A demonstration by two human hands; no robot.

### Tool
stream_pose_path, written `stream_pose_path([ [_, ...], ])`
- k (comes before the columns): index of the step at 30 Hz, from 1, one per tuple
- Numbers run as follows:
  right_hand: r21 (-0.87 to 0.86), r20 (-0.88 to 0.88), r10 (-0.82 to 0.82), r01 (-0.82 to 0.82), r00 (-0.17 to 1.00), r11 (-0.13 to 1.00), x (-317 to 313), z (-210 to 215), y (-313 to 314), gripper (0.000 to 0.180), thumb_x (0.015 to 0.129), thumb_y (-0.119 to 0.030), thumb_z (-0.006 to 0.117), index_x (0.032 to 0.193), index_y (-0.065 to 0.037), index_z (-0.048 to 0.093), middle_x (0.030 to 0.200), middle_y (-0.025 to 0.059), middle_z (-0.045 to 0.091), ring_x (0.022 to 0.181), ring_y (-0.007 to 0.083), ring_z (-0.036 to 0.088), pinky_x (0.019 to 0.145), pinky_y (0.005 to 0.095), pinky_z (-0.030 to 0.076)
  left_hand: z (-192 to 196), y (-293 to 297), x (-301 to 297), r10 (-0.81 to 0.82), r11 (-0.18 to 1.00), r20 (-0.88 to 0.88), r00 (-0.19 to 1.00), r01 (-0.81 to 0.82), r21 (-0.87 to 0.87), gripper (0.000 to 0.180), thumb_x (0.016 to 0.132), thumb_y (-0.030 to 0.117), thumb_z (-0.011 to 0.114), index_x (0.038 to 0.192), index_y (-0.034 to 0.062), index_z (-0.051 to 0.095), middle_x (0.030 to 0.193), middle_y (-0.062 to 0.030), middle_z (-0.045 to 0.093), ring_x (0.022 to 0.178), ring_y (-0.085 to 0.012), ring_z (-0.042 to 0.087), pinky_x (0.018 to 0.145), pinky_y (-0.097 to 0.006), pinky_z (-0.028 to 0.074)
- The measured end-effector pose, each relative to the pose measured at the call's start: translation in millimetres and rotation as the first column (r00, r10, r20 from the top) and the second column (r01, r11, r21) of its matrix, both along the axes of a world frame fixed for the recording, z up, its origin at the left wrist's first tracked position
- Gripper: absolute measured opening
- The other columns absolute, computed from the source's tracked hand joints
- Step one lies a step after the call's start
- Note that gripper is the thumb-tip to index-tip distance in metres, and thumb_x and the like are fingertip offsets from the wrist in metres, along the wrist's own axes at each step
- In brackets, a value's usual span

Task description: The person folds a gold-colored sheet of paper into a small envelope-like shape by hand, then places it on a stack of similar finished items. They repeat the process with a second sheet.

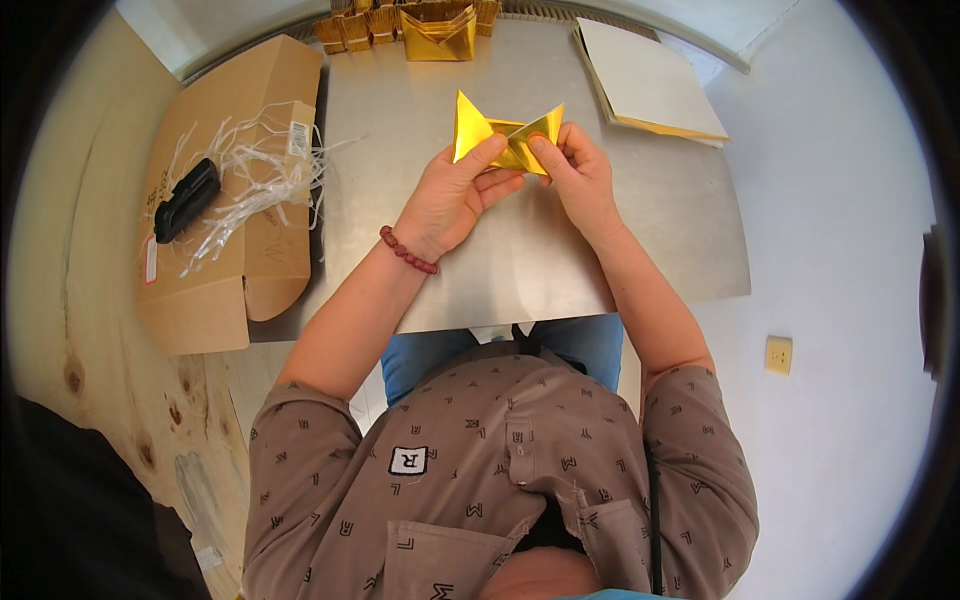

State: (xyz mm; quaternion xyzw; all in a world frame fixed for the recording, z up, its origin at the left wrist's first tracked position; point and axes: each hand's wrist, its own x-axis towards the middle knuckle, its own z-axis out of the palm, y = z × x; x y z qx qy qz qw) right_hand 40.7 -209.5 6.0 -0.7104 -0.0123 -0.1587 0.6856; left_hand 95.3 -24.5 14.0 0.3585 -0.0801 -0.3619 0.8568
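Above the metal table, a folded piece of shiny gold paper (475, 128) is held between both hands, with two pointed corners standing up at its left and right. My left hand (462, 190) grips its left part, thumb on the front and fingers beneath. Closed on the right part is my right hand (575, 170), its thumb pressing the front and its fingers curled behind. A string of dark red beads (408, 252) circles my left wrist. What lies behind the paper is hidden.
Several folded gold paper pieces (440, 38) stand at the table's far edge. A stack of pale sheets (650, 80) lies far right on the metal table (500, 270). At left, a cardboard box (275, 180) carries a black stapler-like object (187, 200) and tangled clear plastic strips (245, 170).
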Motion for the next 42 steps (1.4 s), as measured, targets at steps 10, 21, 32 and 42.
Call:
stream_pose_path([
  [10,0.054,-0.025,0.046,-0.045,0.999,0.998,0.7,1.3,-4.6,0.026,0.101,-0.024,0.068,0.082,-0.010,0.058,0.071,-0.0077,0.052,0.062,0.0018,0.045,0.057,0.0198,0.037,-6.7,-1.4,0.2,0.003,1.000,0.030,1.000,-0.003,0.028,0.031,0.103,0.013,0.063,0.132,0.0029,0.058,0.119,-0.0092,0.070,0.106,-0.0198,0.072,0.094,-0.032,0.060],
  [21,-0.044,0.023,-0.005,0.006,1.000,0.999,4.7,-13.0,-5.3,0.032,0.098,-0.019,0.073,0.077,-0.009,0.051,0.073,-0.0077,0.049,0.069,0.0035,0.040,0.059,0.0225,0.036,-6.2,-13.0,-11.8,-0.047,0.990,0.156,0.987,0.026,0.138,0.028,0.101,0.014,0.067,0.127,0.0049,0.064,0.116,-0.0046,0.070,0.103,-0.0142,0.071,0.088,-0.027,0.060],
  [32,-0.048,-0.010,-0.021,0.021,1.000,0.999,-0.7,-4.1,1.6,0.025,0.096,-0.017,0.075,0.081,-0.007,0.057,0.075,-0.0070,0.056,0.069,0.0023,0.048,0.060,0.0212,0.040,-8.2,-10.5,-10.3,-0.089,0.962,0.319,0.943,-0.001,0.272,0.021,0.098,0.013,0.071,0.118,0.0072,0.067,0.095,0.0037,0.069,0.072,-0.0020,0.053,0.061,-0.020,0.043],
  [42,-0.172,0.065,-0.144,0.153,0.987,0.973,1.9,-6.4,-2.2,0.031,0.094,-0.018,0.077,0.075,-0.007,0.055,0.068,-0.0082,0.049,0.064,0.0029,0.040,0.055,0.0230,0.036,-4.2,-16.1,-20.0,0.000,0.968,0.393,0.919,-0.098,0.229,0.019,0.098,0.012,0.071,0.116,0.0061,0.066,0.086,0.0090,0.060,0.065,0.0010,0.041,0.054,-0.018,0.032],
])
